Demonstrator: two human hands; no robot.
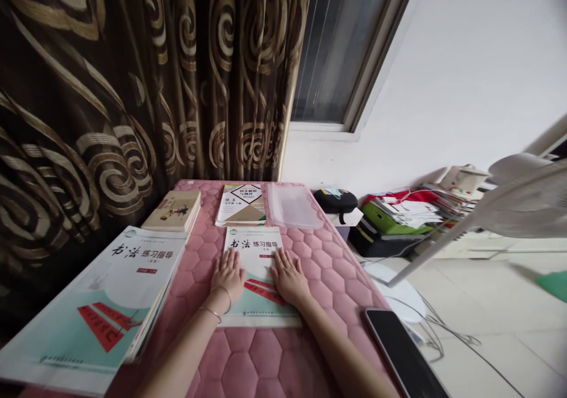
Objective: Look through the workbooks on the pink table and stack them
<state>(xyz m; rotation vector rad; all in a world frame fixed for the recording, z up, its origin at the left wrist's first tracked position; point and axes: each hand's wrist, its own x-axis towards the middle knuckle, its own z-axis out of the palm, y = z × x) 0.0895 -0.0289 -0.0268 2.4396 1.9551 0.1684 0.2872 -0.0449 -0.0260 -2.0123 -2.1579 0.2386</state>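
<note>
A white and teal calligraphy workbook point(261, 268) with red strips on its cover lies closed in front of me on the pink quilted table cover point(241, 362). My left hand point(228, 277) rests flat on the book's left side, fingers stretched out, two thin bracelets at the wrist. On its right side lies my right hand point(290, 277), also flat with fingers apart. Just beyond stands no gap wider than a sliver before another workbook point(241, 206) with a brown triangle pattern. Beside that one is a clear plastic folder point(293, 206).
At left, a stack of books point(88, 286) has a similar calligraphy book on top, with a thick beige book point(172, 210) behind. A dark phone point(403, 354) lies at the right edge. A white fan point(443, 232), cables and piled papers point(411, 212) stand beyond the table.
</note>
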